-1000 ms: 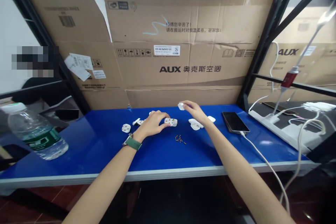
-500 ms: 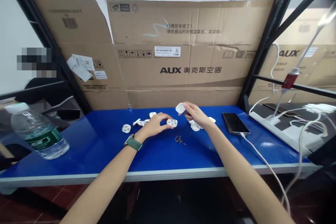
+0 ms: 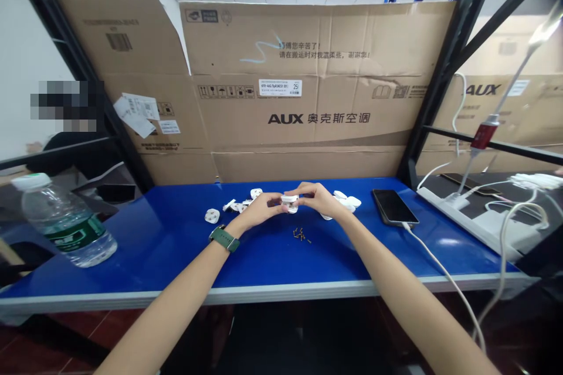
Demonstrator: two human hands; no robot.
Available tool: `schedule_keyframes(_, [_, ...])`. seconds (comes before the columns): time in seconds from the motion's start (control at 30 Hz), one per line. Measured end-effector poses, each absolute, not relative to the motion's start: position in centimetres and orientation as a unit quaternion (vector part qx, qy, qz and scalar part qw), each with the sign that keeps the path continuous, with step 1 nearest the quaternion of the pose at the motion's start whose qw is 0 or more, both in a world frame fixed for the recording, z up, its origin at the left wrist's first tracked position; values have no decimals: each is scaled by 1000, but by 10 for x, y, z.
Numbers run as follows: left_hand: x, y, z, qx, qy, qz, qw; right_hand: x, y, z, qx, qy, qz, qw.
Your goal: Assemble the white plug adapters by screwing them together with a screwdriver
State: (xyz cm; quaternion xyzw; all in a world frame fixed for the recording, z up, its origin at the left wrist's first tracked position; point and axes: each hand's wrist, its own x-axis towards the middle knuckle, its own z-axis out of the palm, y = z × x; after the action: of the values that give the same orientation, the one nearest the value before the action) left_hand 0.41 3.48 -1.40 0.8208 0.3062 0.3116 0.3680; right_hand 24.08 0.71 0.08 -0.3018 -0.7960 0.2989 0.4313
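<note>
Above the middle of the blue table, my left hand [image 3: 263, 208] pinches a small white plastic base [image 3: 292, 209] with metal pieces in it. My right hand [image 3: 321, 199] has its fingertips around a rounded white plastic cover [image 3: 289, 199], which lies over the base; whether the two fit flush I cannot tell. Small brass-coloured screws [image 3: 301, 235] are scattered just below the hands. Beside my left hand are several more white bases, one lying apart [image 3: 212, 215]. A heap of white covers [image 3: 350, 201] sits beyond my right wrist.
A black phone [image 3: 394, 207] on a white cable lies at the right, near a white power strip [image 3: 477, 220]. At the left stands a water bottle [image 3: 70, 222]. A cardboard panel [image 3: 281, 146] closes off the back. Another person is beyond the rack's left post.
My right hand has come down and left, bringing the cover from above onto the base. My left hand still holds the base, tilted more edge-on now.
</note>
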Motion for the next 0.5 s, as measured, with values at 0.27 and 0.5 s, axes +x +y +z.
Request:
schedule_keyframes(0.27, [1, 39, -14, 779, 319, 343, 418, 242, -4, 8, -347, -807, 247, 409])
schedule_keyframes(0.5, [2, 40, -14, 775, 342, 370, 382, 238, -5, 3, -327, -823, 230, 405])
